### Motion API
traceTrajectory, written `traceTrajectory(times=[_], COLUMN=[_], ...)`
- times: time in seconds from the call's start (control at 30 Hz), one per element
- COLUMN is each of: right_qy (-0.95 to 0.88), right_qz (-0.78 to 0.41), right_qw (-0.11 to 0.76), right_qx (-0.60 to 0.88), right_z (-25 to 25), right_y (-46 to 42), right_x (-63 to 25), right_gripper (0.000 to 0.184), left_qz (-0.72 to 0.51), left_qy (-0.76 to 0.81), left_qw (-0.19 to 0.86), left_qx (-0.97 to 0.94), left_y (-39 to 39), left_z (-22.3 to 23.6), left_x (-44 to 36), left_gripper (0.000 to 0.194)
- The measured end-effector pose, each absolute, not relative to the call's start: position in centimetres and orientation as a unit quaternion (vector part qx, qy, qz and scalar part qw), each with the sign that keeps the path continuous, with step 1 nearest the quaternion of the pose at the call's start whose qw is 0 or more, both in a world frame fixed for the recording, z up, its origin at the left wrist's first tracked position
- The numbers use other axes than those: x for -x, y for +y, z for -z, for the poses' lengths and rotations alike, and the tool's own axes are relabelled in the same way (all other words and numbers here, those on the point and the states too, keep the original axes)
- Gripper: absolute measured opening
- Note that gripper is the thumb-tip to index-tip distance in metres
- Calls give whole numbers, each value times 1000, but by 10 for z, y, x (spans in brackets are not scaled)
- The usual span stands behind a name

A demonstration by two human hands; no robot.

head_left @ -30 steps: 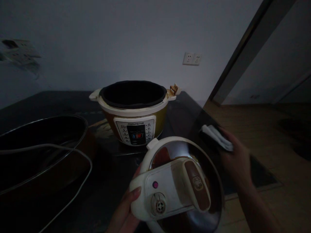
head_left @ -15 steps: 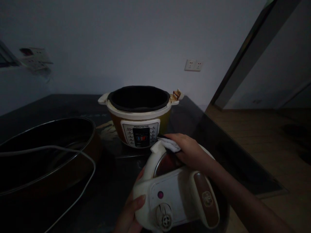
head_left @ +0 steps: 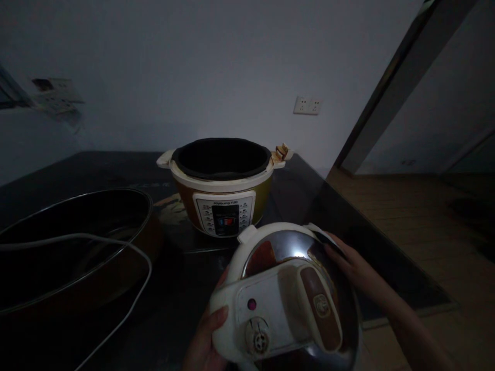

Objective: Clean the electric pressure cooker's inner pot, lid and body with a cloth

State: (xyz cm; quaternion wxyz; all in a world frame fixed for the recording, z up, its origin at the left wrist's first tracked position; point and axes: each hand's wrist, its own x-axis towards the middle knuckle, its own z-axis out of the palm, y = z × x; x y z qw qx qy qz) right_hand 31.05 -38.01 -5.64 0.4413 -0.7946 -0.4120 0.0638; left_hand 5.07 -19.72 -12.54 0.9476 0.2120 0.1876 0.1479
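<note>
In the lower middle of the head view is a cream and chrome pressure cooker lid [head_left: 270, 309] with a brown-topped handle, tilted toward me. My left hand [head_left: 211, 330] grips its left edge, thumb on top and fingers underneath. At the lid's far right rim, my right hand [head_left: 348, 260] is closed on a pale cloth [head_left: 319, 232], pressed against the edge; most of the cloth is hidden. Beyond the lid stands the electric pressure cooker [head_left: 224, 188], uncovered, with a dark inner pot and a front control panel.
A large dark pan [head_left: 150, 226] sits at the left, with a pale cord [head_left: 141, 288] crossing over it. Both stand on a dark glossy table [head_left: 309, 190] against the wall. A double socket [head_left: 307, 105] is on that wall. Wooden floor [head_left: 390, 226] lies right of the table edge.
My right hand with the cloth has slid right along the lid's rim, from its far left part to the right side, uncovering the chrome top. My left hand keeps its hold.
</note>
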Motion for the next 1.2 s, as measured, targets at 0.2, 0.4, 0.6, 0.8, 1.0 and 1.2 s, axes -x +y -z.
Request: traceTrajectory(times=[0.2, 0.4, 0.6, 0.8, 1.0, 1.2], right_qy=[-315, -415, -611, -637, -662, -709], right_qz=[-28, -57, -92, -233, -231, -202], right_qw=[489, 452, 278, 174, 233, 206], right_qx=[813, 787, 735, 714, 674, 643], right_z=[88, 48, 0, -28, -23, -20], right_y=[-424, -375, -294, -244, -256, -285], right_x=[-282, -288, -286, -288, -290, -288], right_gripper=[45, 46, 42, 33, 37, 49], left_qz=[-139, -146, -162, -161, -178, -188], left_qy=[178, 196, 198, 166, 155, 171], left_qw=[952, 946, 942, 942, 941, 941], left_qx=[-208, -213, -219, -244, -241, -222], left_y=[-195, -198, -203, -202, -203, -203], left_z=[128, 120, 110, 114, 114, 112], left_x=[-52, -51, -52, -49, -53, -55], left_gripper=[80, 82, 89, 86, 87, 84])
